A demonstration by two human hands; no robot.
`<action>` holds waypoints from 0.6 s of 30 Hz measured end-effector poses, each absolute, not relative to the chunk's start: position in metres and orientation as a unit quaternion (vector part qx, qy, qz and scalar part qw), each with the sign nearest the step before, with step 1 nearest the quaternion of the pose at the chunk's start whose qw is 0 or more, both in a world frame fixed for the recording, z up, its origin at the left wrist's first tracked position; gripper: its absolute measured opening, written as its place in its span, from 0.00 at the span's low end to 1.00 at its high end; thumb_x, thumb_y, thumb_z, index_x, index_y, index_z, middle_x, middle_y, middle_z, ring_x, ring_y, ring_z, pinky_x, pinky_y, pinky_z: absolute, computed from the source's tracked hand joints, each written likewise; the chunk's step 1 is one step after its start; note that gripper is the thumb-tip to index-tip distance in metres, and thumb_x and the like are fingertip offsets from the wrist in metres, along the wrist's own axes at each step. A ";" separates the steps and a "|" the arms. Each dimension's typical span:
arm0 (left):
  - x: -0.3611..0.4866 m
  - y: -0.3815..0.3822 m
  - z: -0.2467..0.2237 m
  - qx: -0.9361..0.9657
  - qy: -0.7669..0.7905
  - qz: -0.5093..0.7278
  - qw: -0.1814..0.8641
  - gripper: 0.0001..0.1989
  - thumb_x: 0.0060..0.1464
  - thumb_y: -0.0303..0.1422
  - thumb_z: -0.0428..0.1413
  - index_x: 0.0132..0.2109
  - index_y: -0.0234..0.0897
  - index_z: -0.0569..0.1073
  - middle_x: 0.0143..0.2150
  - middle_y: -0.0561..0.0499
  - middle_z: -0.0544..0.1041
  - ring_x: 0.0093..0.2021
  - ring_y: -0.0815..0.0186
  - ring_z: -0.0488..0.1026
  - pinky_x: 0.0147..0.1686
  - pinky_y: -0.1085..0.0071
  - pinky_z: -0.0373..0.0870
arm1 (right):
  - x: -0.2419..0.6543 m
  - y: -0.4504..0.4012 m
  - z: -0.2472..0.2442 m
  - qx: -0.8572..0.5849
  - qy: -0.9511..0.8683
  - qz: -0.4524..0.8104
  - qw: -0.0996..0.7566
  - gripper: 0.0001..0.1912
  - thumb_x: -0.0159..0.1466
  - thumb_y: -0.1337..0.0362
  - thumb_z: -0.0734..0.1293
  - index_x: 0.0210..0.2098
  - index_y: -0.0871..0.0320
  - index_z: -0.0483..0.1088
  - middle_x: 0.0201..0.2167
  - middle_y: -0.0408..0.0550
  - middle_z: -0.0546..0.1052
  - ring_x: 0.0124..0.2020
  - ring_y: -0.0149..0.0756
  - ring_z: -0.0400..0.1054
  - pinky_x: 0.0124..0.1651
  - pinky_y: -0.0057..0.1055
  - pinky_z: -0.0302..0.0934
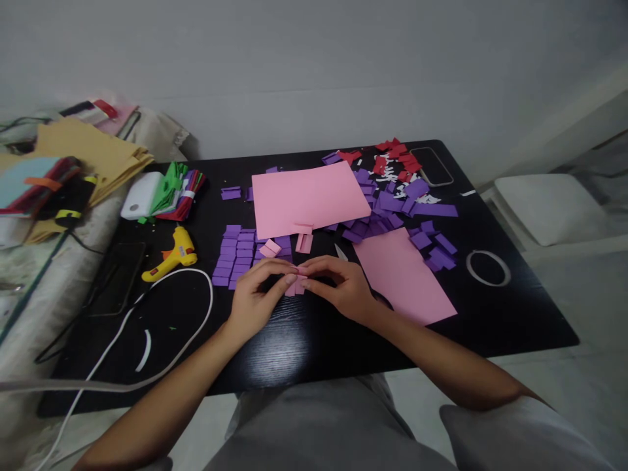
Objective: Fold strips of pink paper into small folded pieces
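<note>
A small pink paper piece [295,285] is pinched between both hands over the black table. My left hand [260,292] grips its left side with thumb and fingers. On its right side, my right hand [342,285] holds it the same way. Just beyond the fingers lie a folded pink piece [304,243] and another small pink piece [270,248]. Rows of folded purple pieces [229,256] sit beyond my left hand. A large pink sheet [309,196] lies farther back. Another pink sheet [405,278] is beside my right hand, with a pointed blade tip [340,252] near the knuckles.
A yellow glue gun [177,254] and a looped white cable [212,294] are on the left of the black table [515,314]. Purple pieces [387,203] and red pieces [405,160] are heaped at the back right. A tape ring [488,268] lies at the right.
</note>
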State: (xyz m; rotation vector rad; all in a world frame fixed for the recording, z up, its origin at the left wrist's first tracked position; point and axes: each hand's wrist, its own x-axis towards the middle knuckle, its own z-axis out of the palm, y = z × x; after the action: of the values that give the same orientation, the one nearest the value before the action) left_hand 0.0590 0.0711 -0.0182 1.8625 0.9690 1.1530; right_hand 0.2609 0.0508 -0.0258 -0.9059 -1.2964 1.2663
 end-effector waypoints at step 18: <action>0.062 0.064 -0.025 0.683 0.427 0.474 0.355 0.05 0.59 0.32 0.66 0.42 0.40 0.80 0.38 0.52 0.83 0.40 0.66 0.81 0.44 0.69 0.78 | 0.258 0.047 -0.024 -0.442 -0.520 0.510 0.524 0.09 0.61 0.58 0.78 0.38 0.53 0.79 0.37 0.45 0.85 0.40 0.36 0.80 0.48 0.36 0.76</action>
State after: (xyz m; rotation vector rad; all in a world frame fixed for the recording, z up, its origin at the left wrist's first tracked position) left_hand 0.0623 0.0636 -0.0250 1.7655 1.1039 1.2259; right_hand 0.2584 0.0468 -0.0243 -1.0567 -1.2438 1.2204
